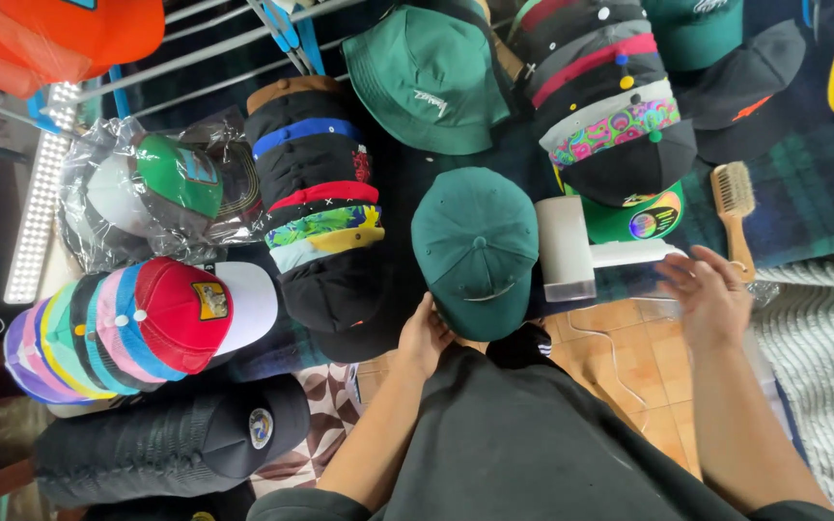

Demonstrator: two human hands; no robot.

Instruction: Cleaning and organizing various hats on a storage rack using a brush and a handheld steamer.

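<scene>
**Cap display, hands at the dark green cap**

At 9 o'clock, a nested row of foam-front mesh caps lies on its side, with a red panel and white brim outermost. Above it, a crinkled clear plastic bag encloses further caps; glare obscures their details. At 7 o'clock lies a black ribbed stack of caps, its lower edge cut off. A column of flat-brim caps runs from 11 o'clock toward centre, with blue, red and patterned brim edges showing.

The left hand grips the brim side of the dark green cap, fingers curled against its lower left edge. The cap is smooth cotton twill, domed, with a top button, and sits at frame centre. A green bucket hat lies at 12 o'clock.

Just right of the cap stands a white handheld appliance of matte plastic; its type cannot be determined. The right hand is open, fingers spread, at the appliance's right end; contact cannot be confirmed. A wooden bristle brush lies at 3 o'clock. The tiled floor shows below.
</scene>
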